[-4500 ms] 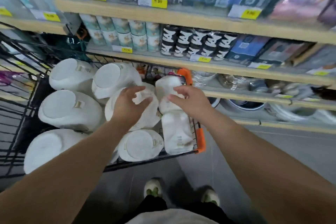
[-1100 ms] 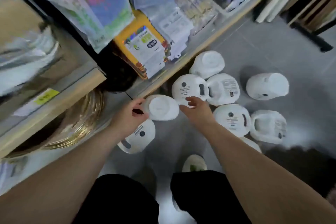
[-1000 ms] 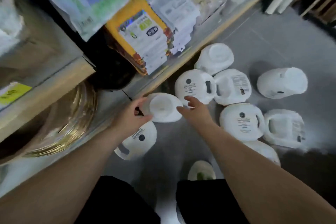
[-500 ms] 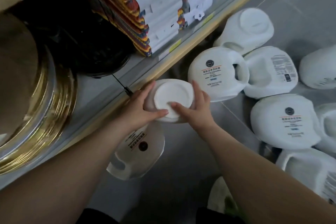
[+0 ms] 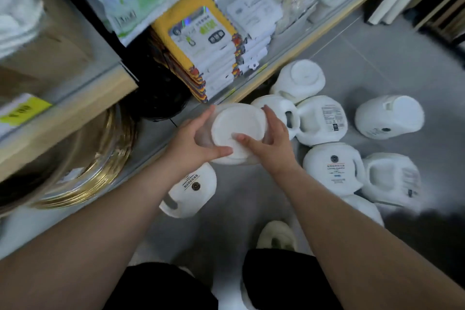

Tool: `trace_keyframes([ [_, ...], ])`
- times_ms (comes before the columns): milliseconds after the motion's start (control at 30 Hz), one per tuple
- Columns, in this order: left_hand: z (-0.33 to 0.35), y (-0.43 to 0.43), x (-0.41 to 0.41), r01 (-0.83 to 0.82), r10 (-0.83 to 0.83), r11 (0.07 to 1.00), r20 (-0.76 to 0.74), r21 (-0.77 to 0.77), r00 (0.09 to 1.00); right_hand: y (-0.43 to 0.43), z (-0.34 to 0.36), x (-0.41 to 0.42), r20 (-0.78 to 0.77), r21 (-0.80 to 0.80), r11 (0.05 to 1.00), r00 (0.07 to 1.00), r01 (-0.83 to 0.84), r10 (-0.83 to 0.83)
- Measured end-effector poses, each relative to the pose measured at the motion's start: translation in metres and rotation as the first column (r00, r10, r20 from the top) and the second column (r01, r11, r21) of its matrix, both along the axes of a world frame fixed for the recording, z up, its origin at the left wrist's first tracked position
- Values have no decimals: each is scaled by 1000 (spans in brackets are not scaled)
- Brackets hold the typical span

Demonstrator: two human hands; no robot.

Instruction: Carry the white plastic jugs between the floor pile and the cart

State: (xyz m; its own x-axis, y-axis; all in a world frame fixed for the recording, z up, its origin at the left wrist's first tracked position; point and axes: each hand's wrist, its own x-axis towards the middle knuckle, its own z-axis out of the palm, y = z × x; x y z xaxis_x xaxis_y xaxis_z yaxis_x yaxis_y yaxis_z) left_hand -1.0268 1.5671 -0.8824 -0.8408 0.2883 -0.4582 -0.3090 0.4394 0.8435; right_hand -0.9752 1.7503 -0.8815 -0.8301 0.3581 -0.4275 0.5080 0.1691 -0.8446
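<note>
A white plastic jug (image 5: 235,124) is held with its flat base turned up toward me, above the grey floor beside the bottom shelf edge. My left hand (image 5: 191,143) grips its left side, thumb across the base rim. My right hand (image 5: 270,145) grips its right side, thumb on the base too. Under my left wrist another white jug (image 5: 192,190) lies on its side, its label and handle showing. Several more white jugs (image 5: 332,168) lie on the floor to the right.
The low shelf (image 5: 254,85) carries a stack of yellow-edged packs (image 5: 208,50) and white packets. Gold-rimmed round trays (image 5: 100,161) sit on the lower left shelf beside a dark bowl-like thing. My shoe (image 5: 275,236) and dark-clad knees are below.
Earlier my hands were in a shopping trolley full of jugs. Over the last second they closed on this jug by the shelf and lifted it toward me.
</note>
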Motion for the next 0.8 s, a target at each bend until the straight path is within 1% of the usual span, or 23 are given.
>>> trace_keyframes([
  [200,192,-14,27,-13,13,1000,-57,3,998,-8,197,16,-34,-115,993,999,1,-5],
  [300,285,-32,44,-19,20,1000,-103,14,995,-23,291,28,-42,-131,991,999,-9,4],
  [400,364,-55,64,-52,58,998,-145,44,988,-42,367,38,-89,-143,988,995,-51,38],
  [567,451,-87,94,-180,180,983,-244,21,953,-71,446,48,-169,-113,977,972,-183,163],
  [733,496,-107,122,-323,313,946,-336,28,888,-91,489,47,-260,-82,941,918,-329,298],
  [800,507,-110,131,-386,368,922,-365,25,855,-96,499,43,-282,-106,910,890,-401,359],
])
